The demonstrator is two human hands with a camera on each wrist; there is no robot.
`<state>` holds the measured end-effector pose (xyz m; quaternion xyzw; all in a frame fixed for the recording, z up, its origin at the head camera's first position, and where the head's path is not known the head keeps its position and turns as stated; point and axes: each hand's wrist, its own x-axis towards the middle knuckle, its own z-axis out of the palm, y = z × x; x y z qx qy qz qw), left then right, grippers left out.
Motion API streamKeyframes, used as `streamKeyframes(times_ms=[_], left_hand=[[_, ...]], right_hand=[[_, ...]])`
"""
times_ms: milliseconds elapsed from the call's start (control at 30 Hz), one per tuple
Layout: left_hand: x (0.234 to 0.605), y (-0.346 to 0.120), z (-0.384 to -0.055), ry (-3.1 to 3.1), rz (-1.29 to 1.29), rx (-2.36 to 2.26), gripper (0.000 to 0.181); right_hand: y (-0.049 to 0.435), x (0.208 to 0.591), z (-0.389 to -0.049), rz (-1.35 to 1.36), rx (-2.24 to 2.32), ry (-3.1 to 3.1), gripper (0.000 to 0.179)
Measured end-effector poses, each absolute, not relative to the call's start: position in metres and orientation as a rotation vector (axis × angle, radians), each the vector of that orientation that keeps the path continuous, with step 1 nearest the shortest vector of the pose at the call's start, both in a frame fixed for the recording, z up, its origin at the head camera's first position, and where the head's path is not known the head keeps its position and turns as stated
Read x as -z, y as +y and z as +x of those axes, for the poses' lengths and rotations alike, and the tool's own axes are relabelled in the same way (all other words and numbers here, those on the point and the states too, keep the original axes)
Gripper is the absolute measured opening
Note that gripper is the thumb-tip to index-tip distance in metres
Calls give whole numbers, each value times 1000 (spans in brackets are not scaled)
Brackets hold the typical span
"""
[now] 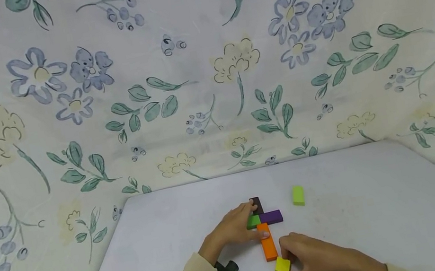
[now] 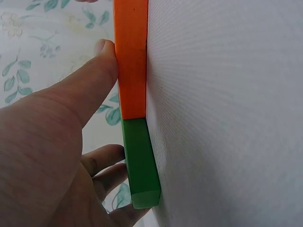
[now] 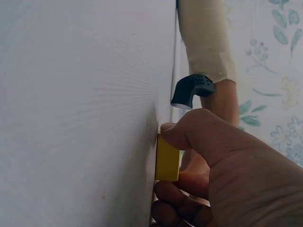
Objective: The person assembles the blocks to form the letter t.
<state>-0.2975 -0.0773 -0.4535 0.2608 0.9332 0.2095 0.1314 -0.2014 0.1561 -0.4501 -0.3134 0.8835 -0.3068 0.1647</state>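
Observation:
Several flat coloured blocks lie joined on the table. A dark brown block [image 1: 257, 205] is at the far end, a green block [image 1: 253, 221] and a purple block [image 1: 271, 217] lie end to end below it, and an orange block [image 1: 268, 244] extends toward me. My left hand [image 1: 237, 225] spreads over the left side, its thumb resting on the orange block and its fingers reaching past the green one to the brown. Between thumb and fingers, my right hand [image 1: 313, 256] pinches a yellow block [image 3: 167, 158], right by the orange block's near end.
A lime-green block [image 1: 298, 196] lies apart at the back right of the white table [image 1: 363, 207]. On the left wrist sits a black camera [image 1: 227, 270], low over the tabletop. Floral fabric [image 1: 192, 87] hangs behind the table and along both sides.

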Motion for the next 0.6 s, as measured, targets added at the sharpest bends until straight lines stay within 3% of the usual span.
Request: streamKeyframes(times_ms=[600], left_hand=[[451,-79,-297,2710,758,-593,94]], right_hand=[[152,446,-199,-788,841,2520,29]])
